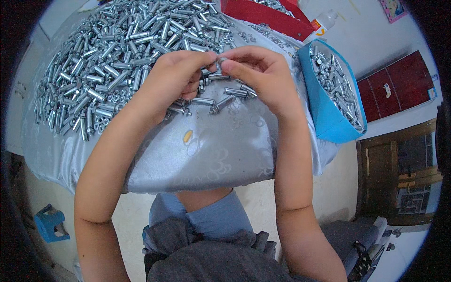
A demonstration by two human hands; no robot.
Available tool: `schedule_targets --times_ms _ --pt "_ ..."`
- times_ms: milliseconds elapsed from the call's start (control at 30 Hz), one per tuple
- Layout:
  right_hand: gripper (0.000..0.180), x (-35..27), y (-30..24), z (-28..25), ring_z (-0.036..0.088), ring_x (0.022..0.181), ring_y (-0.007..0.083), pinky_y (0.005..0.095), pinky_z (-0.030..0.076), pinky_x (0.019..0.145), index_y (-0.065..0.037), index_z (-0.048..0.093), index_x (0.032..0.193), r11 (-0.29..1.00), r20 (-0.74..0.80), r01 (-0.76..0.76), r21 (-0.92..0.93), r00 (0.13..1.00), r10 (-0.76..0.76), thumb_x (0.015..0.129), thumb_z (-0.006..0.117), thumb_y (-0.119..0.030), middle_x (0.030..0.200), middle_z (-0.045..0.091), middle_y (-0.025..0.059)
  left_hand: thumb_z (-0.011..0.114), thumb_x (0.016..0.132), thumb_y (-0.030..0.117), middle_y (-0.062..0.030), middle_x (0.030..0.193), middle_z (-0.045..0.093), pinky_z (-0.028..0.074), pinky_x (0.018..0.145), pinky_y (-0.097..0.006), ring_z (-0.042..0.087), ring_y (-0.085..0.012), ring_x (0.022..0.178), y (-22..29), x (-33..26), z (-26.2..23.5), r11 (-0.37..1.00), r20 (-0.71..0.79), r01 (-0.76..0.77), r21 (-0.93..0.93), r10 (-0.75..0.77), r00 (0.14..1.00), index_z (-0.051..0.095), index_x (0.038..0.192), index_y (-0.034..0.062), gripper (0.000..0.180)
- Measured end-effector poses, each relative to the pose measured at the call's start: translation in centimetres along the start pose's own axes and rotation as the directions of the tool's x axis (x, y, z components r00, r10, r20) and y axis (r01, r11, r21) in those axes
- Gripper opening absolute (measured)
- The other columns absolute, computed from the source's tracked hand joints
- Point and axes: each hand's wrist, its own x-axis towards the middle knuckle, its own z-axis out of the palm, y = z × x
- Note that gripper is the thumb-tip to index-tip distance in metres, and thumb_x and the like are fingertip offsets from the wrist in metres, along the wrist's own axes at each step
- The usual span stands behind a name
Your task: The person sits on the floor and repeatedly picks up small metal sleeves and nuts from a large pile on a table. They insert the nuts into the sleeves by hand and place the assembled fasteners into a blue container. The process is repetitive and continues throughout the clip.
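Above the near part of a table, my left hand (176,73) and my right hand (265,77) meet fingertip to fingertip. Between the thumb and forefinger of the right one sits a small round metal piece (221,61) that looks like a washer or nut. The left fingers are closed in a pinch at its edge; what they hold, if anything, is hidden. Just below the hands lie several silver expansion bolts (203,101) with sleeves and nuts. A large heap of the same bolts (117,61) spreads over the table to the left and behind.
A blue fabric bin (329,124) full of metal parts stands at the table's right edge. Behind are a red container (268,16) and a white bottle (324,21). A small yellow piece (188,136) lies on the shiny grey tablecloth (211,162). A blue stool (50,223) stands at lower left.
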Motion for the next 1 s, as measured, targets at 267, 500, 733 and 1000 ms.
schedule_targets --times_ms 267,500,733,1000 --pt "0.016 0.2 0.3 0.2 0.059 0.072 0.0111 0.0212 0.047 0.065 -0.001 0.059 0.086 0.984 0.095 -0.133 0.117 0.988 0.122 0.074 0.065 -0.008 0.081 0.062 0.007 0.052 0.082 0.025 0.0065 0.047 0.034 0.022 0.037 -0.02 0.03 -0.0038 0.039 0.0 -0.1 -0.1 1.0 0.002 -0.004 0.004 0.004 1.0 0.058 0.073 0.0036 0.024" --pt "0.018 -0.1 0.2 0.2 0.057 0.071 0.0095 0.0203 0.045 0.063 -0.002 0.06 0.087 0.924 0.277 -0.314 0.219 0.928 0.25 0.072 0.067 -0.01 0.079 0.062 0.0041 0.055 0.079 0.034 0.0056 0.049 0.039 0.018 0.037 -0.021 0.029 -0.0038 0.039 -0.2 -0.2 0.1 0.986 -0.065 -0.027 0.164 0.038 0.997 0.053 0.065 0.0104 0.027" --pt "0.019 -0.1 0.3 0.7 0.057 0.072 0.0095 0.0207 0.045 0.063 -0.001 0.06 0.088 0.936 0.242 -0.237 0.261 0.955 0.174 0.073 0.067 -0.01 0.081 0.061 0.0043 0.052 0.082 0.034 0.004 0.049 0.042 0.019 0.036 -0.02 0.029 -0.0036 0.037 -0.6 0.2 -0.1 0.999 0.008 0.018 0.031 -0.019 1.0 0.054 0.066 0.0087 0.03" --pt "0.018 -0.1 0.0 1.2 0.058 0.076 0.0115 0.0219 0.046 0.068 0.0 0.061 0.088 0.977 0.159 -0.087 0.195 0.986 0.056 0.073 0.066 -0.007 0.084 0.062 0.0065 0.052 0.084 0.031 0.0063 0.045 0.035 0.019 0.036 -0.02 0.026 -0.0029 0.036 -0.2 0.0 0.2 0.998 -0.065 -0.062 0.033 0.064 0.996 0.052 0.071 0.0079 0.026"
